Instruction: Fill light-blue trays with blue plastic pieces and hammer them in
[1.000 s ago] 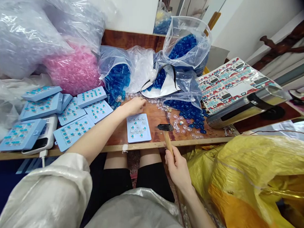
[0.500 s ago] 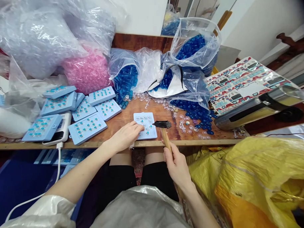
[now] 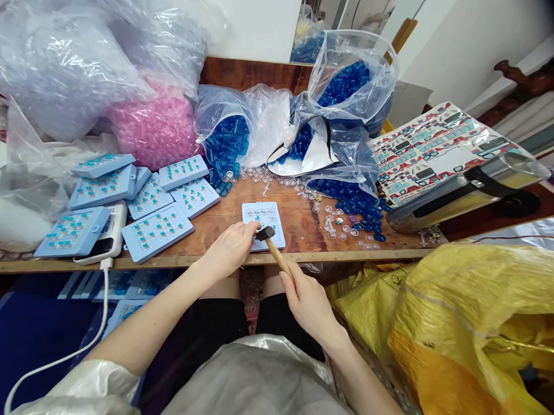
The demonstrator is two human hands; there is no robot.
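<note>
My right hand is wrapped round the wooden handle of a small hammer. The dark hammer head is over the lower part of a light-blue plastic panel, right beside my left fingertips. This panel lies flat near the table's front edge and carries rows of small clear and teal pieces. My left hand reaches over its left side, thumb and fingers drawn together at the panel. Whatever they pinch is hidden. Several similar light-blue panels with teal pieces lie stacked to the left.
Bags of blue pieces and a bag of pink pieces stand at the back. Loose blue pieces and clear rings spill across the right. A steel flask, printed sheets, a white power bank and a yellow sack surround the work spot.
The hammer has moved left and slightly down, from the panel's right edge to beside my left fingertips. My right hand has shifted left with it. My left hand stays at the panel.
</note>
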